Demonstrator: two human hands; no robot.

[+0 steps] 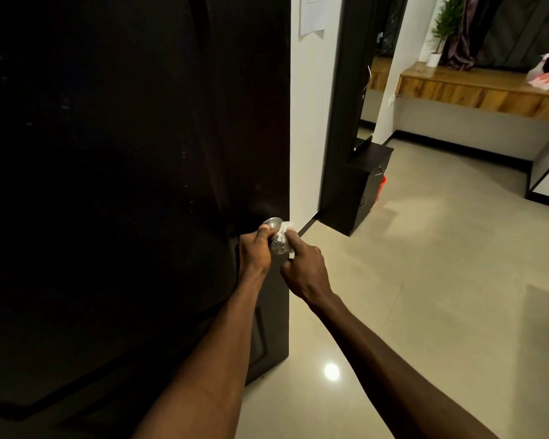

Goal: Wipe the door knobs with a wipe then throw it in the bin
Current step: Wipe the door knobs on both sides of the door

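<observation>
A round silver door knob [272, 224] sits near the free edge of a dark door [140, 153]. A crumpled white wipe [284, 231] is pressed against the knob. My left hand [254, 251] grips the knob from the left, thumb on top. My right hand [305, 267] comes in from the right, its fingers pinching the wipe against the knob. Part of the knob is hidden behind both hands.
The door stands ajar over a glossy beige tiled floor [425, 280]. A dark cabinet [362, 185] stands by a white wall, with an orange-red object [381, 188] behind it. A wooden shelf [473, 87] with a potted plant [438, 42] runs along the far wall.
</observation>
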